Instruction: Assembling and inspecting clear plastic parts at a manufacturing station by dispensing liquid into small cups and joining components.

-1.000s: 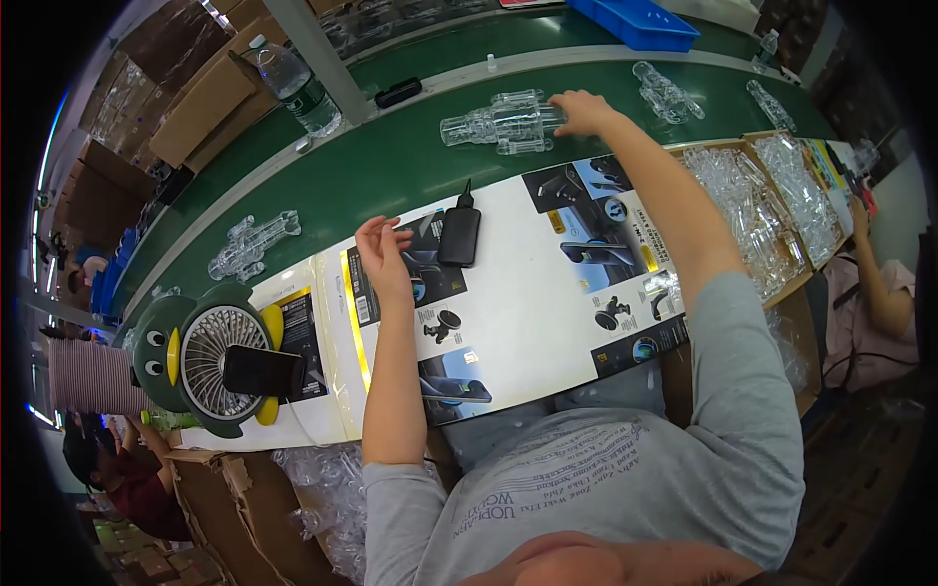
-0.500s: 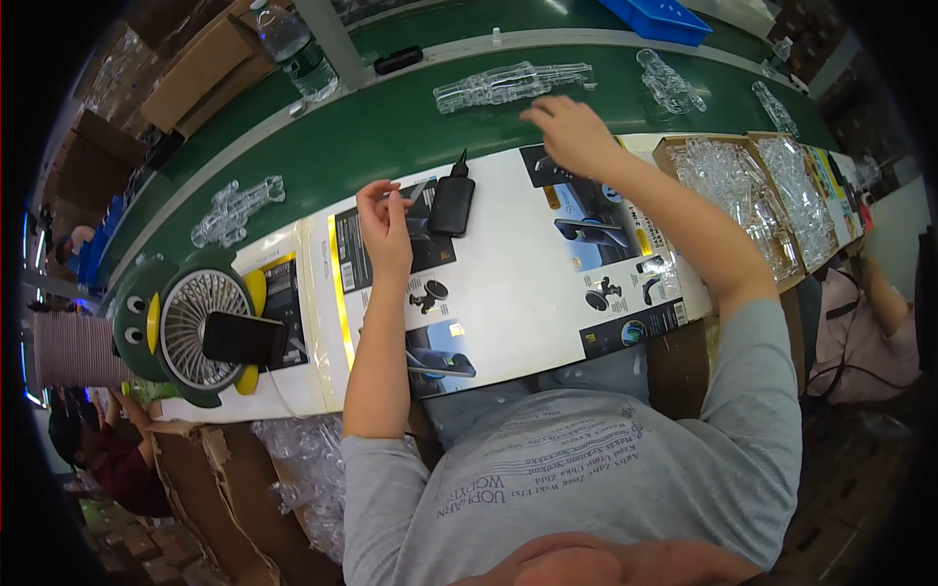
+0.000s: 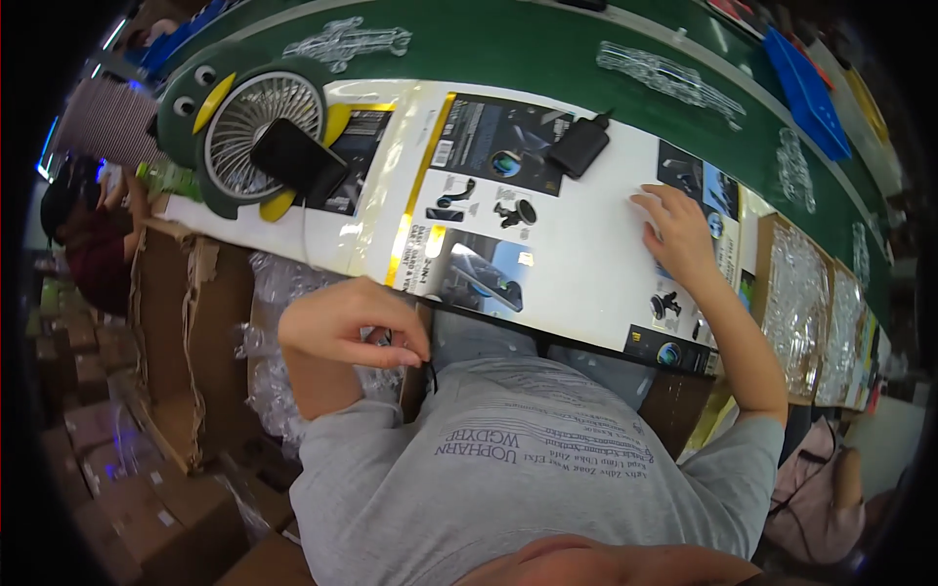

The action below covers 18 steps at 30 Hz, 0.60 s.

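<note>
My left hand [image 3: 354, 324] is drawn back near my chest, above a carton of clear plastic pieces. Its fingers are curled in; a thin dark thing shows by the fingertips, too small to make out. Over the right half of the white printed cardboard sheet [image 3: 576, 256], my right hand [image 3: 681, 234] has its fingers apart, with nothing seen in it. A black rectangular device [image 3: 578, 148] with a short plug end lies at the sheet's far edge, beyond my right hand.
Clear plastic trays [image 3: 669, 78] lie on the green belt [image 3: 518, 59]. A penguin-shaped fan [image 3: 220, 127] with a dark phone [image 3: 298, 158] stands at left. Boxes of clear plastic trays [image 3: 796, 303] sit at right; a blue bin [image 3: 806, 93] stands far right. Another person [image 3: 93, 230] is at left.
The view has turned, shifting the scene. My left hand has pulled back from over the sheet toward my chest. My right hand has come back from the belt to over the sheet.
</note>
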Motion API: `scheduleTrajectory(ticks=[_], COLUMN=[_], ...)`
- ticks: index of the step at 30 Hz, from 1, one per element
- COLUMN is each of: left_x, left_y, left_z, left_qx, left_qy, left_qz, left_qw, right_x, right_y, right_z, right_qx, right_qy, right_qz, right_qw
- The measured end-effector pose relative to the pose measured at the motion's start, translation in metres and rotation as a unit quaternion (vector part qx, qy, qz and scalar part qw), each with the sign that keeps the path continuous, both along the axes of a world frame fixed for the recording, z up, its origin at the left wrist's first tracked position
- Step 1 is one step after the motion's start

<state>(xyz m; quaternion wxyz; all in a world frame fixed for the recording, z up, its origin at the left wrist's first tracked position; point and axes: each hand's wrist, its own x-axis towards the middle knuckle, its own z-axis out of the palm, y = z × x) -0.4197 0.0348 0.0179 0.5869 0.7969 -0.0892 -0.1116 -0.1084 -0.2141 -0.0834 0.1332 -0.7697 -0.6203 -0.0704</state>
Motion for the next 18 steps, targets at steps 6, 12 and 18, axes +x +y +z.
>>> scheduleTrajectory(ticks=[6,12,18], left_x=[-0.108,-0.137,-0.151], left_y=[0.015,0.007,0.001], left_z=[-0.103,-0.166,-0.207], left_qx=[0.217,0.41,0.426], left_qy=[0.268,0.323,0.289], left_qz=[0.306,0.351,0.255], left_qw=[0.887,0.778,0.819], right_x=[0.007,0.012,0.022], right_y=[0.029,0.077,0.108], right_z=[0.004,0.007,0.015], right_qx=[0.05,-0.045,-0.133], right_qy=[-0.041,-0.162,-0.145], right_qz=[0.018,0.032,0.068], right_qw=[0.998,0.985,0.978])
